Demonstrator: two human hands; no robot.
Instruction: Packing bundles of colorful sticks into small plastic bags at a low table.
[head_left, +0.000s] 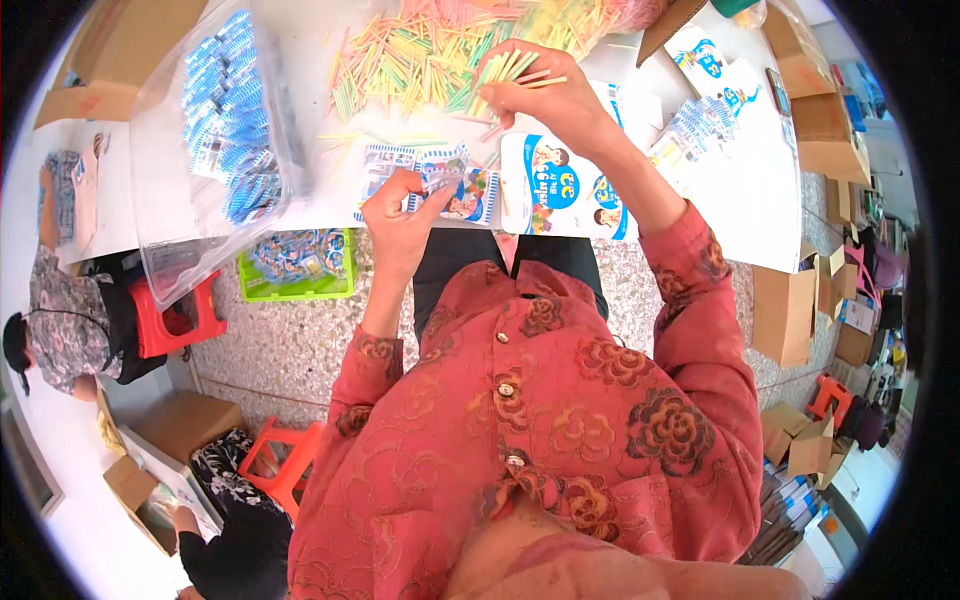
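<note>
A white table (pixel 328 205) carries a heap of pastel sticks (pixel 405 70), 1 clear plastic tub (pixel 180 250) and blue-and-white printed packaging (pixel 550 185).

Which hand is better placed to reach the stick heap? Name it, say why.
The right hand, likely: it holds a bunch of sticks beside the coloured heap, while the left hand pinches a printed packet farther from it.

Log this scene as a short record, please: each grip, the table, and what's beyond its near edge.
Left grip: pinching a small blue-and-white printed packet
Right grip: holding a bundle of thin yellow, green and pink sticks
Ahead: loose heap of similar pastel sticks on the white table
Table, left: clear plastic bin of blue-and-white striped packets
Table, middle: flat white-and-blue cartoon-printed bag
Past near edge, left: lime-green plastic crate holding wrapped items
</note>
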